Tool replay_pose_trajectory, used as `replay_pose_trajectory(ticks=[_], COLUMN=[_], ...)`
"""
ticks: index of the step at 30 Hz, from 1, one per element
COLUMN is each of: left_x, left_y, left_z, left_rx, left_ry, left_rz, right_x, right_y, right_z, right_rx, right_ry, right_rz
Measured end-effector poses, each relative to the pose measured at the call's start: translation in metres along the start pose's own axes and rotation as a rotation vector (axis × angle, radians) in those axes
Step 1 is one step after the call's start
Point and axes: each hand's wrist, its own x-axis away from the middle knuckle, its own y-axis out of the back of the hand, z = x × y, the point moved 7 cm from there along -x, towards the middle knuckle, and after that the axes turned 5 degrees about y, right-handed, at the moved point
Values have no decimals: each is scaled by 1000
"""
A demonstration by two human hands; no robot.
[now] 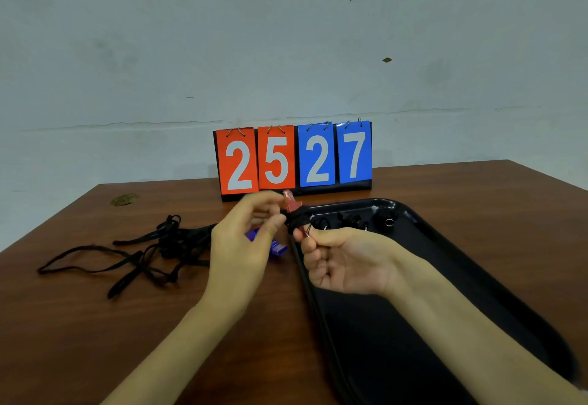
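Pinched the upright small red plastic clip (291, 201), wound in black cord (297, 218), from below with the right hand (343, 261) and from the left with the left hand (245, 239), above the left rim of the black plastic tray (313, 303).

I count one scoreboard (337, 185) with four number cards, two red (237, 140) and two blue (364, 169). There is one black tray (413, 293) with what look like three strap bundles (348, 218). One red clip (290, 201) carries one wound strap (297, 218), and there is one blue clip (276, 247). The loose black straps (178, 239) are too tangled to count.
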Motion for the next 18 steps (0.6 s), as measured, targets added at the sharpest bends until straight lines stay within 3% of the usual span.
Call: replay_pose_trajectory(ticks=[2,5,11,15,18], left_x=[-1,0,5,6,6], left_y=[3,2,-7,-12,-16], left_z=[7,14,5,8,12], left_rx=[110,111,-278,-422,-454], left_ry=[128,171,-200,-313,-292], left_rz=[-45,-43,18,75,95], right_x=[0,-1,-3,-6,-7], right_y=[2,6,14,16,19], right_z=[2,3,6,5,5], right_rx=[56,122,241,334,389], right_ry=[8,27,89,110,115], right_rz=[-7,-47,-128,-175,-210])
